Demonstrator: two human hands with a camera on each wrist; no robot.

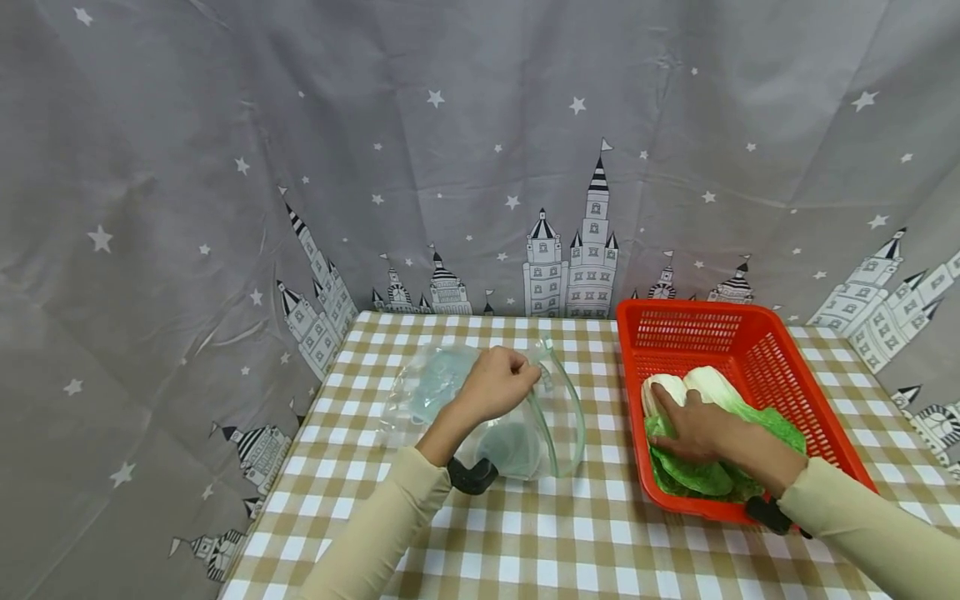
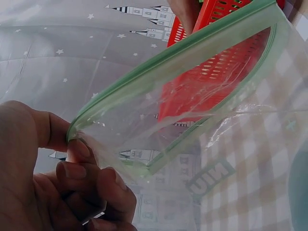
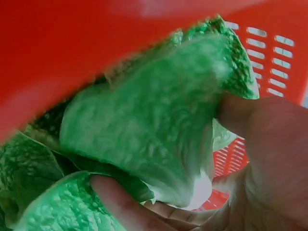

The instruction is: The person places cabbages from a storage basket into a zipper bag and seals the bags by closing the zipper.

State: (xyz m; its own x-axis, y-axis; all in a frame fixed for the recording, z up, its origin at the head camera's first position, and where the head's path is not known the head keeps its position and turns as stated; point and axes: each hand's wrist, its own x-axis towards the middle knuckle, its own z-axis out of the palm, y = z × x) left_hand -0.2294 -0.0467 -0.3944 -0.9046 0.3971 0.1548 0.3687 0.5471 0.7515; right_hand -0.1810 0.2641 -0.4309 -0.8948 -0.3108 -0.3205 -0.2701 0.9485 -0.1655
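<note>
My left hand [image 1: 497,385] pinches the green zip edge of a clear zip bag [image 1: 567,400] between thumb and fingers. In the left wrist view the mouth of the bag [image 2: 173,62] gapes open beyond the fingertips, and green print shows on the plastic. Teal patches show on the bag, which lies partly on the table. Over to the right, my right hand [image 1: 693,427] reaches into a red basket [image 1: 821,408] and grips a leafy cabbage [image 1: 663,392]. Thumb and fingers lie around its green leaves [image 3: 139,120] in the right wrist view. Another cabbage [image 1: 712,387] lies beside it.
A brown-and-white checked cloth [image 1: 517,542] covers the table. Behind it hangs a grey curtain [image 1: 465,167] printed with castles and stars. The basket's perforated walls rise around the cabbages. A black wrist mount [image 1: 472,476] sits under the left wrist.
</note>
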